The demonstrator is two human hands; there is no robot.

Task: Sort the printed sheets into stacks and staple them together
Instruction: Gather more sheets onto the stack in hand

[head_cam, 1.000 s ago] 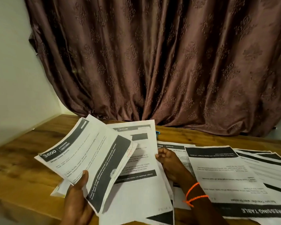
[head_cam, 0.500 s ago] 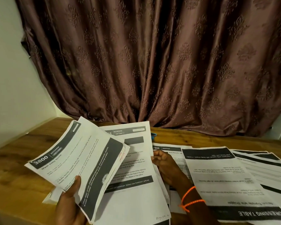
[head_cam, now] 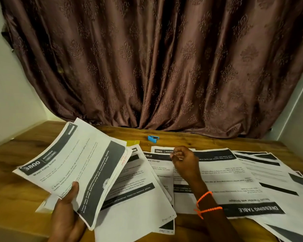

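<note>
My left hand [head_cam: 66, 208] grips a fanned stack of printed sheets [head_cam: 73, 165], thumb on top; the front page reads "3800 KITCHEN". More printed sheets [head_cam: 222, 173] lie spread and overlapping across the wooden table [head_cam: 208, 139]. One at the right reads "DRESSING TABLE" [head_cam: 257, 209] upside down. My right hand [head_cam: 184, 164], with an orange thread band at the wrist, hovers over the middle sheets with curled fingers. Its fingertips meet at the top right corner of one sheet [head_cam: 157, 165]; whether they pinch it is unclear. A small blue stapler [head_cam: 153, 138] lies beyond the sheets.
A brown patterned curtain [head_cam: 156, 67] hangs right behind the table. Pale walls close in on the left [head_cam: 10, 102] and right [head_cam: 297, 110]. A yellow object [head_cam: 133, 142] peeks out behind the held stack.
The sheet my right hand held up now lies flat at the centre, uncovering another sheet and the stapler. My right hand has moved up and right. The view has tilted down.
</note>
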